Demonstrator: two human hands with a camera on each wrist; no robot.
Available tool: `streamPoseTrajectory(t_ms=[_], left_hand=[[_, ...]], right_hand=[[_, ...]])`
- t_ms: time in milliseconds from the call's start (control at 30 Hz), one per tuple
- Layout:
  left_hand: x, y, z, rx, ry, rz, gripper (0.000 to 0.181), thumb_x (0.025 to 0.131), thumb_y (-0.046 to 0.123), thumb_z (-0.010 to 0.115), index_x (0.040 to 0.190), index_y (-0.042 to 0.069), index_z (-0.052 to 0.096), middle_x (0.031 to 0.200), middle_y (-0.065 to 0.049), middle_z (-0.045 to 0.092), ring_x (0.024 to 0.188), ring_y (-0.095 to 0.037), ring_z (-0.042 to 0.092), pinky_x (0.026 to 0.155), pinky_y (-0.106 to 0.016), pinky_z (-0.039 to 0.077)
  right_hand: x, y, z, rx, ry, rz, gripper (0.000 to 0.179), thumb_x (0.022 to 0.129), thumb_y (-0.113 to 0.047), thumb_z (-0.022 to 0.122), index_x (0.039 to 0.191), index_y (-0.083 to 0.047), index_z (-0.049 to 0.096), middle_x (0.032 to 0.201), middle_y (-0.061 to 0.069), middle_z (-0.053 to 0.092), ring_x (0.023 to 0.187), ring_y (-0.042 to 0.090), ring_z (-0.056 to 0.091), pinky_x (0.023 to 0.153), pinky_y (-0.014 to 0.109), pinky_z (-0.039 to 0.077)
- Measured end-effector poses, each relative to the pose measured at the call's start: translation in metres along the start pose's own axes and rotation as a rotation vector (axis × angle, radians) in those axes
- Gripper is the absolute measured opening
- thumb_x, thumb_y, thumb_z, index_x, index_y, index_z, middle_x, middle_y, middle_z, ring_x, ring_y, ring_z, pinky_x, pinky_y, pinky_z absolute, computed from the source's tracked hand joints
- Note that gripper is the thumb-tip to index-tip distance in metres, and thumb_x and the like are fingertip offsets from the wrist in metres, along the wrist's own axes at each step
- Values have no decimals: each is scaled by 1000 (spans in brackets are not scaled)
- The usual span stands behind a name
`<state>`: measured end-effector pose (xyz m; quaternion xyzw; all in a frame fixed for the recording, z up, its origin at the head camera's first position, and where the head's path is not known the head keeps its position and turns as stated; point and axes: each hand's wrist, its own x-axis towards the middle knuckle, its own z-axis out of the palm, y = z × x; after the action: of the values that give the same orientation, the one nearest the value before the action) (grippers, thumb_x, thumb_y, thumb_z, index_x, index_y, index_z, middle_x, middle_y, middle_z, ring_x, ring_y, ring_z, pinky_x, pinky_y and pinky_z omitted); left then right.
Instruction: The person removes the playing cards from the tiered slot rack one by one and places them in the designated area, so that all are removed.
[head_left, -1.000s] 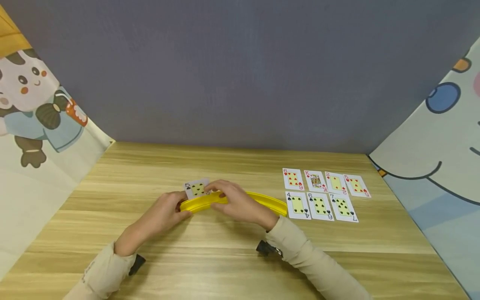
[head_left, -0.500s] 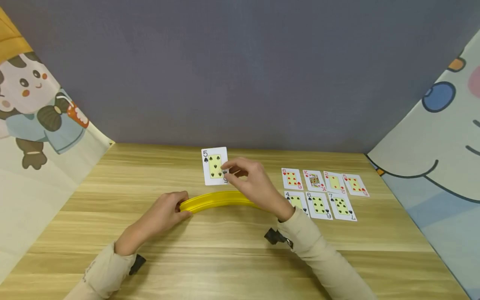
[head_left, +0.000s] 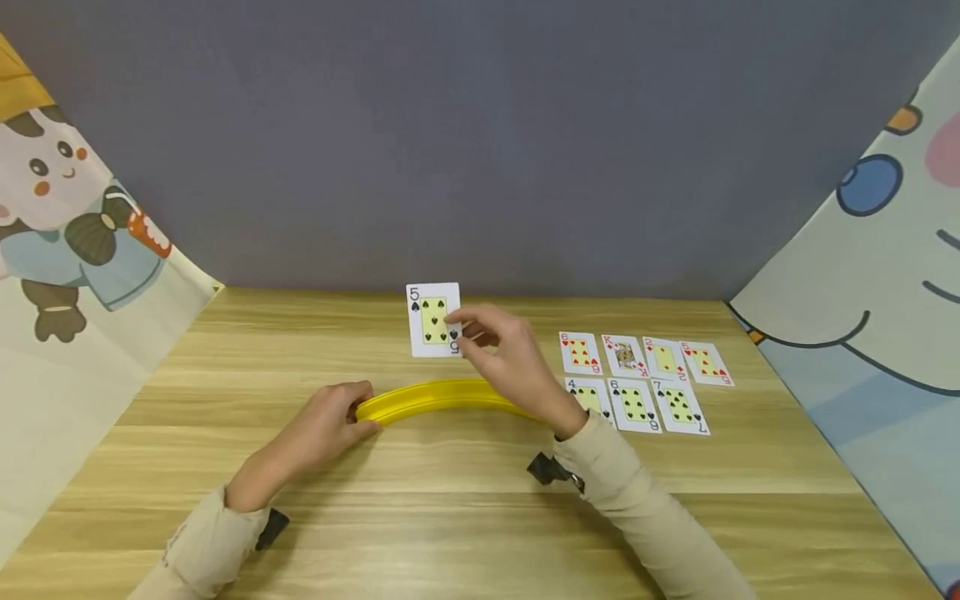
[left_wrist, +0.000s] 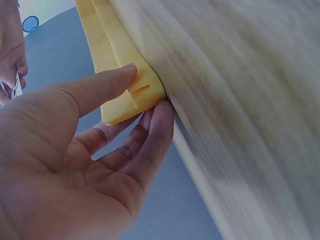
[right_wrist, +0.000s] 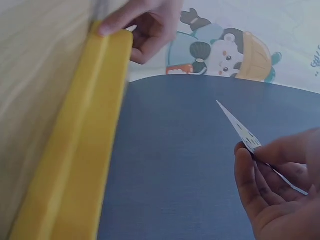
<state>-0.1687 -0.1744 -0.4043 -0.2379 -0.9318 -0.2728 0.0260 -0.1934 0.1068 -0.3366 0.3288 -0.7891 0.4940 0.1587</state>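
Observation:
My right hand pinches a playing card, the five of spades, by its right edge, face toward me. In the right wrist view the card shows almost edge-on between thumb and fingers, raised above the yellow holder. My left hand grips the left end of that curved yellow card holder on the table. The left wrist view shows the thumb on the holder's grooved side and the fingers around its end. The right hand and wrist cover the holder's right end in the head view.
Face-up cards lie in two rows at the right: a red row with the king of diamonds, and below it a spade row with the six of spades. The right forearm partly covers the four of spades. A grey wall stands behind the wooden table.
The five of spades came up out of the yellow holder and rose away from me, pinched in my right hand. The left hand has stayed on the holder's end.

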Motion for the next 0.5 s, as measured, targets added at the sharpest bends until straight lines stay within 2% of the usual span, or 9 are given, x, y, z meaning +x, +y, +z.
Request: streamPoseTrajectory(t_ms=[200,367,500], left_hand=[[0,-1,-1,7,3,5,23,81,11,82,82,12,59,70,6,50,61,-9,43,52,-23,38],[2,-1,0,6,1,12,24,81,10,82,82,11,59,70,6,50,60,-9,43,52,-22,38],[2,-1,0,-4,-7,20,23,81,9,82,83,11,59,71,5,52,61,-9,44,52,-23,39]], right_hand=[[-8,2,-2,-15,6,8,24,90,7,66,112,-1,70,108,9,70,85,16,65,75,27,58],[-17,3,-12,-64,23,10,18,93,-1,67,111,-5,71,105,4,70,85,13,64,74,27,57],[-27,4,-21,-93,23,-15,18,93,-2,68,110,-6,71,104,3,70,84,13,64,73,27,58]])
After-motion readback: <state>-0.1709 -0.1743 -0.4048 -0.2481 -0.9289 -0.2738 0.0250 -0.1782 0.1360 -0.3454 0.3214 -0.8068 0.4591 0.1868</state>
